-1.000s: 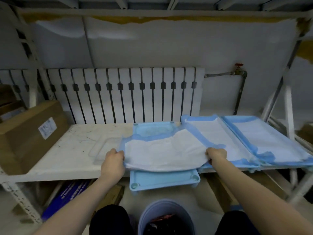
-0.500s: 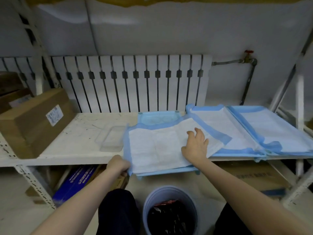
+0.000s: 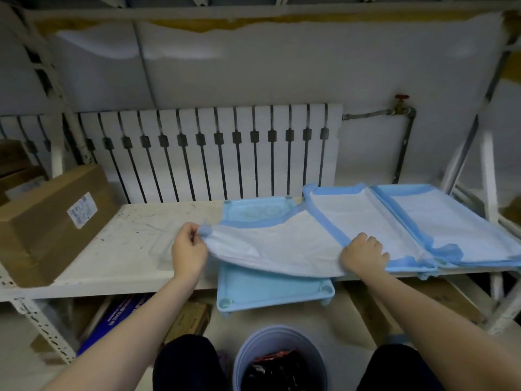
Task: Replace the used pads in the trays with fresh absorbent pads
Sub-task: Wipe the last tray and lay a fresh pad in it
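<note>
1. The bucket (image 3: 244,355) stands on the floor between my knees, just below the tray's front end. I would keep the pad's near edge from drooping towards it.
2. The blue tray (image 3: 270,292) overhangs the front edge of the shelf (image 3: 112,249), and its near strip is bare. Any hard tug could tip it, so I judge that light, level pulls are best.
3. My left grip (image 3: 189,249) is clamped on the pad's left corner, thumb and fingers pinching the blue border and holding it lifted. My right grip (image 3: 363,255) is curled down over the near right edge. I cannot see whether the thumb is under it.
4. The pad (image 3: 276,244) lies draped across the middle of the tray, skewed and slack, with its left side off the surface. To do this well, I should draw both corners apart until the sheet is taut. Then I should square its border to the tray's rim and lower the left side last.
5. The tray's far end is also uncovered, so the pad wants sliding away from me before I press it flat.
6. Its right border overlaps the neighbouring pad (image 3: 363,218). I should ease it clear without dragging that one, or the far right pad (image 3: 451,221) beyond it.
</note>
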{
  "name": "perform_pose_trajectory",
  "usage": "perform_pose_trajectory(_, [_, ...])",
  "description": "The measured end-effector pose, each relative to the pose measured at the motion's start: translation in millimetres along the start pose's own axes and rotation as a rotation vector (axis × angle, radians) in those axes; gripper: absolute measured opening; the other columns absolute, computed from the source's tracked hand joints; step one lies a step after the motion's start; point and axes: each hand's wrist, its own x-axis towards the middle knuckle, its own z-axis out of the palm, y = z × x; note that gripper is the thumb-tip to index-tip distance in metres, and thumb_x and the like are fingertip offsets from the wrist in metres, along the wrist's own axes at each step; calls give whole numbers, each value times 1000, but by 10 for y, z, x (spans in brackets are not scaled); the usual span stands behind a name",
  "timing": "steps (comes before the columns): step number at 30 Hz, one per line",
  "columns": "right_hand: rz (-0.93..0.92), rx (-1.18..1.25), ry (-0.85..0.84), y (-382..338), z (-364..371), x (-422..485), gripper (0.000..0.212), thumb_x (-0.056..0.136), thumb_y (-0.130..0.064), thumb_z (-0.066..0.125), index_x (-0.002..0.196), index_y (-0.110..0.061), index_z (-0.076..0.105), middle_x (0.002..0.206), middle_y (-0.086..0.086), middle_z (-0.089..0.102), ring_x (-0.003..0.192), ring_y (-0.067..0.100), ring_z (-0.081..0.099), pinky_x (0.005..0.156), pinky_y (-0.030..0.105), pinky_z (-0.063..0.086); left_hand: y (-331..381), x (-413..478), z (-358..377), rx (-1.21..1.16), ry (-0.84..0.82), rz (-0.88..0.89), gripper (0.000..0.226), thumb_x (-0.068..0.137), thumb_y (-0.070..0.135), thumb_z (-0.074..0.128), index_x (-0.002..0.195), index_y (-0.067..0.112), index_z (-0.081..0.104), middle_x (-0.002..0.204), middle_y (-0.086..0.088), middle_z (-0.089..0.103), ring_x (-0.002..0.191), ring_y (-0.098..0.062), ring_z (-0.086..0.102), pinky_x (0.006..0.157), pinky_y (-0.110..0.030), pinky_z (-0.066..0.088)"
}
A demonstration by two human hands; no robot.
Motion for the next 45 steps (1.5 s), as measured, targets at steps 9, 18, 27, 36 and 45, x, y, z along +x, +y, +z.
perform_pose_trajectory(9, [35, 74, -110, 185, 36, 116, 20, 90, -26, 50, 106, -15, 55, 111, 7, 60, 105, 27, 56, 89, 37, 43, -342, 52, -89, 351, -280, -535, 21, 80, -5, 50, 60, 3, 45, 57, -14, 44, 51, -25, 45, 53, -28, 33])
perform_pose_trajectory(18, [118, 358, 24, 184, -41, 199, 21, 88, -19, 46, 78, -13, 64, 89, 9, 66, 77, 28, 57, 69, 33, 46, -36, 278, -94, 38, -75, -781, 4, 96, 0, 44, 100, 0, 45, 85, -24, 52, 29, -29, 55, 32, -29, 48])
perform_pose_trajectory(27, [111, 622, 154, 18, -413, 195, 27, 101, -28, 33, 111, -6, 46, 110, 19, 60, 100, 38, 57, 77, 36, 37, 320, 213, -124, -141, 143, -180, 12, 95, 3, 44, 101, 11, 51, 100, -14, 58, 76, -34, 66, 52, -33, 58])
perform_pose_trajectory(36, [79, 631, 191, 256, -123, -93, 25, 101, -30, 27, 104, -8, 40, 94, 17, 63, 87, 36, 59, 75, 41, 43, -96, -102, -228, 350, -234, -491, 9, 84, -2, 56, 76, -3, 58, 49, -15, 63, 51, -27, 58, 53, -30, 48])
perform_pose_trajectory(45, [36, 611, 100, 439, -93, -288, 22, 98, -32, 33, 96, -11, 37, 82, 11, 60, 76, 30, 59, 72, 41, 49, -68, -150, -266, 253, -100, -370, 2, 88, -2, 55, 87, 0, 56, 74, -18, 63, 63, -28, 61, 57, -32, 51])
